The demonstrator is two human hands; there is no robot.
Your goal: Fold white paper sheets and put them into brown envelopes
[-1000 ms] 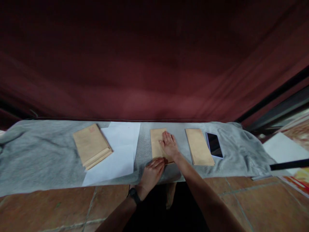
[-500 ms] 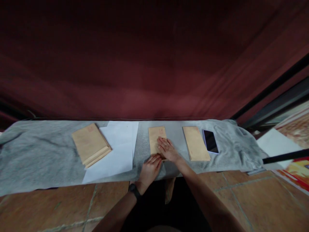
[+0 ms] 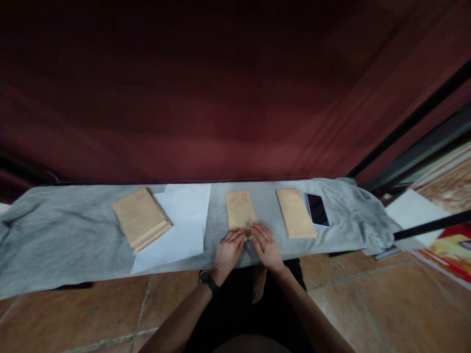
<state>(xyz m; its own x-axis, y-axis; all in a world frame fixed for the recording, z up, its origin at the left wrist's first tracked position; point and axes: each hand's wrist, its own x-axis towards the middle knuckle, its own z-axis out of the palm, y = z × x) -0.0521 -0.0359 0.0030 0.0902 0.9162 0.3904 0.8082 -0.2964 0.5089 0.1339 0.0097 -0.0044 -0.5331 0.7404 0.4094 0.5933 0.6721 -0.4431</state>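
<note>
A brown paper envelope (image 3: 241, 208) with red print near its far end lies in front of me on the grey cloth. At its near end, a darker folded strip shows between my hands. My left hand (image 3: 230, 250) has its fingers closed at the near left corner. Opposite it, my right hand (image 3: 267, 245) grips the near right corner, fingers together and bent over the edge. The fingertips cover part of the near edge, and the right ones are slightly blurred.
To the left, a stack of brown envelopes (image 3: 142, 215) partly overlaps white paper sheets (image 3: 184, 220). At right lie more brown envelopes (image 3: 296, 213) beside a phone (image 3: 318, 210). Grey cloth (image 3: 66, 235) covers the narrow bench; a dark red curtain (image 3: 235, 152) hangs behind it.
My right hand has drawn back from the envelope's middle to its near right corner, uncovering the paper. My left hand stays at the near left corner. The view has shifted slightly.
</note>
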